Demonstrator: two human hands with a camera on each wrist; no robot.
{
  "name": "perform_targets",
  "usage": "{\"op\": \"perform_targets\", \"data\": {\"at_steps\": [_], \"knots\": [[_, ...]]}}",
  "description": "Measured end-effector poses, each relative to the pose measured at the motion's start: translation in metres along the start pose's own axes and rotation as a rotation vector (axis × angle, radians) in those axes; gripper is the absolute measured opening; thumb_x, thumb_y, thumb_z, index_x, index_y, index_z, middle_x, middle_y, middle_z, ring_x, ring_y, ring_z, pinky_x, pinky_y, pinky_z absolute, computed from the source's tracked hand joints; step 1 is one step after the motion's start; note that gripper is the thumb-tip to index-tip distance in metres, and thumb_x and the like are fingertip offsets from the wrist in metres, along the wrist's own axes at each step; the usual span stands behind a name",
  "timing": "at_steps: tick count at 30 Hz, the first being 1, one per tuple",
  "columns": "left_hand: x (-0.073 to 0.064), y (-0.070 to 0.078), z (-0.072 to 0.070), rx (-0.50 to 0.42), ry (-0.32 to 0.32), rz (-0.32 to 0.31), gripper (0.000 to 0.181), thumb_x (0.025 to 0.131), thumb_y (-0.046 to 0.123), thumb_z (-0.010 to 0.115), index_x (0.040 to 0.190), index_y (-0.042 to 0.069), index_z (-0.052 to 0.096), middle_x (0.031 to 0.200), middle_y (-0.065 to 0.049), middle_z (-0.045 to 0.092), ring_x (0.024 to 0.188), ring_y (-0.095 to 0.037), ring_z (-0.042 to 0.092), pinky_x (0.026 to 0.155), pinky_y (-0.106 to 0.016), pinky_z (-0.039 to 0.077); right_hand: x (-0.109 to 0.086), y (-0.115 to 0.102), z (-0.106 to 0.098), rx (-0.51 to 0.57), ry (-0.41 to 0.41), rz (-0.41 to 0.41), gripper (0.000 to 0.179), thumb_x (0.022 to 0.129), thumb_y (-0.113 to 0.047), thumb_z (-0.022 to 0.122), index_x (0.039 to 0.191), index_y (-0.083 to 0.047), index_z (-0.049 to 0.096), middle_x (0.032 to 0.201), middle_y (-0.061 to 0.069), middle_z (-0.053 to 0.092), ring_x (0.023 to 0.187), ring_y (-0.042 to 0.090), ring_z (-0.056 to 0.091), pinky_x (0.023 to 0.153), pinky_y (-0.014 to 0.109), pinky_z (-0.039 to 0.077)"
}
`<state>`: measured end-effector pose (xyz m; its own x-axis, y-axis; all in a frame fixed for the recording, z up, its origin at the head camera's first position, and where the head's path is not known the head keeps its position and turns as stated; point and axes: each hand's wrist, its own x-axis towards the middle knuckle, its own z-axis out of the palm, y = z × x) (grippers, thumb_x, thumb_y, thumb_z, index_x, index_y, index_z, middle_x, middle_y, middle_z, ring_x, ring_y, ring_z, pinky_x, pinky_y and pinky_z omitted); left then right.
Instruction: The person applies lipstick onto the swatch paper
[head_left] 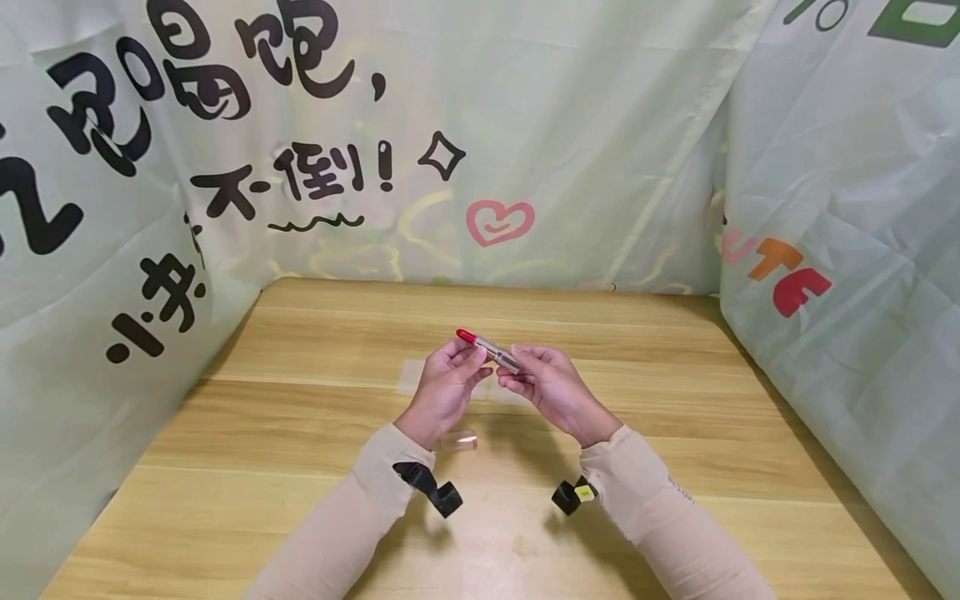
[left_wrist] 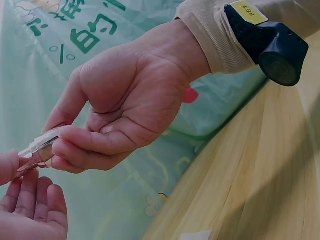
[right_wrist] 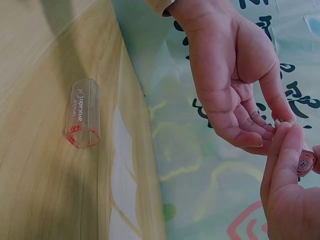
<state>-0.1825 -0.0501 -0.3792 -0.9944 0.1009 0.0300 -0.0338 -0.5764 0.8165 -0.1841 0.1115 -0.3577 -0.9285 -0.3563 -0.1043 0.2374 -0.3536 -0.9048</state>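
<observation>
A lipstick (head_left: pixel 497 353) with its red bullet extended is held slantwise between both hands above the table, its red tip pointing up and left in the head view. My left hand (head_left: pixel 446 385) pinches the upper part of the tube between thumb and fingers. At the lower end, the thumb and fingers of my right hand (head_left: pixel 558 390) grip the base. A shiny, see-through stretch of the tube (left_wrist: pixel 44 146) shows between the hands in the left wrist view. Lying on its side on the wood is a clear cap (right_wrist: pixel 82 112) with white lettering and red smears at its open end.
Flat white sheets (head_left: pixel 409 377) lie on the wooden table (head_left: pixel 300 467) beneath and behind the hands. Printed cloth (head_left: pixel 600 150) hangs along the table's back and both sides. Each sleeve carries a black wrist camera (head_left: pixel 447 498).
</observation>
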Motion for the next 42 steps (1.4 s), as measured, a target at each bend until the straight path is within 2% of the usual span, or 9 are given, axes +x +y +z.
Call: {"op": "perform_targets", "data": {"at_steps": [9,15,17,23,36,42], "knots": [[0.001,0.002,-0.006,0.026,-0.049,-0.012,0.018,0.095,-0.01,0.051,0.103,0.005,0.055,0.09,-0.001,0.063,0.087,-0.012,0.062,0.079,-0.026,0.053,0.001,-0.003,-0.003,-0.029,0.001,0.005,0.014,0.102,-0.01,0.05,0.099,0.002,0.056,0.084,0.009,0.065,0.07,0.012,0.066,0.066,0.017,0.055],[0.002,0.006,-0.013,0.008,-0.052,-0.05,0.017,0.094,-0.009,0.05,0.105,0.003,0.055,0.093,-0.003,0.066,0.092,-0.019,0.064,0.082,-0.029,0.053,0.002,-0.006,-0.003,-0.026,0.024,0.01,0.012,0.101,-0.007,0.049,0.098,0.0,0.058,0.085,0.009,0.065,0.072,0.013,0.066,0.071,0.02,0.055],[0.003,0.008,-0.017,0.017,-0.053,-0.065,0.018,0.094,-0.007,0.05,0.11,-0.001,0.054,0.096,-0.004,0.067,0.092,-0.019,0.064,0.084,-0.03,0.053,0.003,-0.007,-0.004,-0.031,0.029,0.008,0.012,0.101,-0.006,0.049,0.097,0.0,0.058,0.086,0.009,0.065,0.073,0.013,0.066,0.073,0.021,0.055],[0.002,0.014,-0.025,0.08,-0.052,-0.098,0.039,0.096,0.001,0.046,0.133,-0.013,0.04,0.104,-0.004,0.066,0.093,-0.018,0.063,0.089,-0.034,0.051,0.007,-0.008,-0.008,-0.045,0.052,0.0,0.008,0.1,-0.003,0.049,0.097,0.0,0.056,0.089,0.009,0.063,0.076,0.014,0.066,0.076,0.021,0.055],[0.006,0.021,-0.043,0.165,0.0,-0.121,0.032,0.097,0.003,0.047,0.128,-0.007,0.046,0.108,-0.007,0.064,0.095,-0.02,0.062,0.082,-0.031,0.053,0.017,-0.009,-0.018,-0.077,0.066,-0.014,0.007,0.098,0.005,0.048,0.096,0.002,0.054,0.101,0.012,0.056,0.081,0.014,0.065,0.083,0.023,0.054],[0.009,0.027,-0.05,0.208,0.021,-0.131,0.026,0.098,0.004,0.047,0.123,-0.004,0.049,0.109,-0.007,0.064,0.099,-0.025,0.06,0.082,-0.032,0.052,0.022,-0.01,-0.017,-0.089,0.07,-0.029,0.009,0.096,0.008,0.05,0.094,0.0,0.055,0.097,0.01,0.056,0.083,0.015,0.064,0.083,0.024,0.054]]}}
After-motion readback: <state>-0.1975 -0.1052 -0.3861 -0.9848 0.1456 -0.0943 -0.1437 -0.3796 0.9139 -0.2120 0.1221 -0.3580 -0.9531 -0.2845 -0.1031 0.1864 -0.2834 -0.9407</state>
